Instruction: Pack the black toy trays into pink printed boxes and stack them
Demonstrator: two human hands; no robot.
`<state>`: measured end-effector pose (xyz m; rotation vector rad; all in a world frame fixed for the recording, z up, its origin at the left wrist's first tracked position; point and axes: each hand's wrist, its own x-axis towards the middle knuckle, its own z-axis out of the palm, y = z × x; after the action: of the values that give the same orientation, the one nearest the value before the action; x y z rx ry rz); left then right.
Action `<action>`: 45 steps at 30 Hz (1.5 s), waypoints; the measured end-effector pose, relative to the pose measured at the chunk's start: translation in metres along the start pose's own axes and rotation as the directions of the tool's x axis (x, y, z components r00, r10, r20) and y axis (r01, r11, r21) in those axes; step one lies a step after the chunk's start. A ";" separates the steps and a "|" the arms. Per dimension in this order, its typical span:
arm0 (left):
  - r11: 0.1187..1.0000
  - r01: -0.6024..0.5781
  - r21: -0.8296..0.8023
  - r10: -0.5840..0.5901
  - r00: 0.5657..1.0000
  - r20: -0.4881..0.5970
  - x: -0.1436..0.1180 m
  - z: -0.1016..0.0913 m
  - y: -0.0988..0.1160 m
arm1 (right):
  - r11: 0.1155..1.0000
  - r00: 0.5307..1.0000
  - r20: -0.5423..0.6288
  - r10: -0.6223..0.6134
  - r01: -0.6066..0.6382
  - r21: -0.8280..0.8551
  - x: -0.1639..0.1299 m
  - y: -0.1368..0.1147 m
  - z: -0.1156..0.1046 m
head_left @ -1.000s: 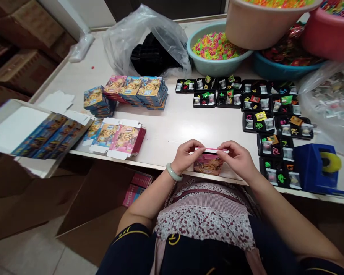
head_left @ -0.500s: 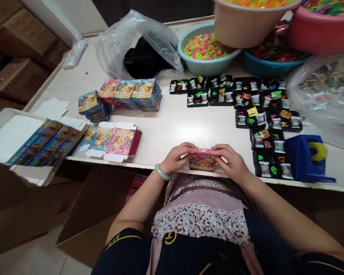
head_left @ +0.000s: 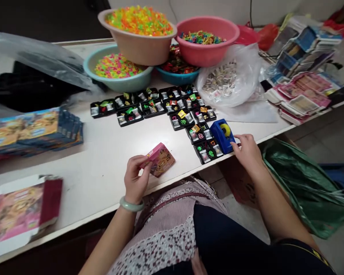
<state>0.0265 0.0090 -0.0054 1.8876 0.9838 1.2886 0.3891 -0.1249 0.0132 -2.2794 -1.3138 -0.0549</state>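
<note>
Pink box (head_left: 162,162): right hand (head_left: 248,156) shifted to tape dispenser (head_left: 221,138).

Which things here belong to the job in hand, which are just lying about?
Probably part of it:
pink box, in the left hand
tape dispenser, right hand at its side
filled black trays beside the dispenser

Seemingly just lying about:
red bag at the back
green sack on the floor

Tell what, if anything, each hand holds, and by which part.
The left hand holds the pink box by its left end; whether the right hand grips the tape dispenser cannot be told.
</note>
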 end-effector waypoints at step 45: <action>0.951 0.289 0.110 -0.308 0.918 0.250 0.033 -0.075 -0.050 | 0.325 0.321 0.111 -0.940 0.750 0.577 -0.026 -0.227 0.135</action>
<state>-0.0479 0.0701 -0.0082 1.8172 1.1328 0.8099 0.1606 0.0066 -0.0204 -0.9362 -2.4096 0.3712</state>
